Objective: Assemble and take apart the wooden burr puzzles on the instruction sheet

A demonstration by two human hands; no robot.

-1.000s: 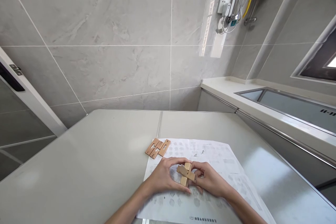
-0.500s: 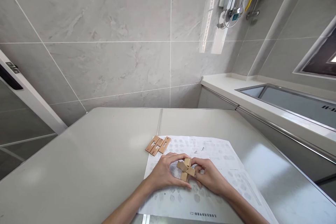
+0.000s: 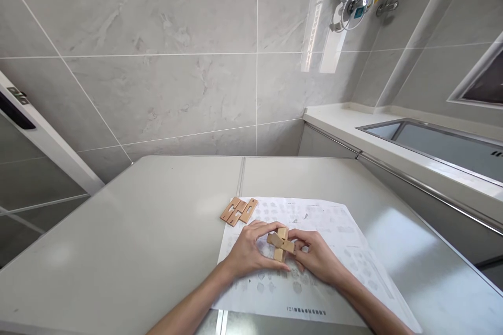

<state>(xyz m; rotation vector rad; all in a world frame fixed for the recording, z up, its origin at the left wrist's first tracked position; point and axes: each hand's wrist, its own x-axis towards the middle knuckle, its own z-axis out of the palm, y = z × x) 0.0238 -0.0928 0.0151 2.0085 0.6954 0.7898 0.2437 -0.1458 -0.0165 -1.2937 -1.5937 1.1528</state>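
Observation:
A light wooden block puzzle [image 3: 280, 255] of several crossed pieces is held over a printed white paper sheet [image 3: 275, 301]. My left hand [image 3: 250, 252] curves round it from the left, thumb below and index finger above. From the right, my right hand [image 3: 317, 256] grips the end of a piece with bent fingers. Where the pieces meet in the middle is too small to make out. Beyond my left hand, flat brown wooden pieces with cut-outs [image 3: 238, 211] lie side by side at the sheet's upper left corner.
The pale table [image 3: 129, 241] has a seam running across it. A counter with a sink [image 3: 432, 149] stands at the right. Behind is a grey tiled wall with a socket, cables and a yellow pipe. A white-framed door [image 3: 51, 131] is at the left.
The view has shifted slightly, so the table and sheet appear a little higher. Both hands still hold the block puzzle, and the piece at its right has turned slightly.

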